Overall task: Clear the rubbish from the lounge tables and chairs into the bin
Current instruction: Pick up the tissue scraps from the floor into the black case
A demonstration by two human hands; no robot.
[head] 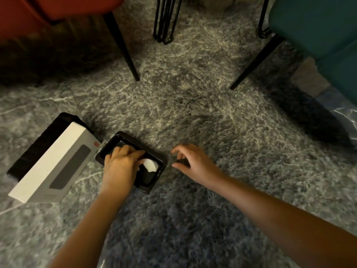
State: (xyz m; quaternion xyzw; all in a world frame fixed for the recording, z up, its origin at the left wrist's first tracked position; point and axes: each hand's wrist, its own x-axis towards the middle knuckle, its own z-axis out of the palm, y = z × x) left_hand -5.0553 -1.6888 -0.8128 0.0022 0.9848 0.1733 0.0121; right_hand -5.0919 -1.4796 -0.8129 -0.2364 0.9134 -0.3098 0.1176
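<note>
A black plastic food tray (154,154) lies on the grey carpet at lower centre. Inside it is a crumpled white piece of paper (150,165). My left hand (120,163) reaches into the tray, fingers curled down beside the paper; whether it pinches the paper is hidden. My right hand (191,161) hovers just right of the tray, fingers loosely spread and holding nothing. A white cardboard box (54,163) with a grey bar printed on it lies left of the tray, resting on another black tray (48,135).
A red chair (58,10) with black legs stands at top left and a teal chair (318,35) at top right. Black hairpin table legs (166,22) stand between them. Clear plastic sheeting (345,115) shows at the right edge.
</note>
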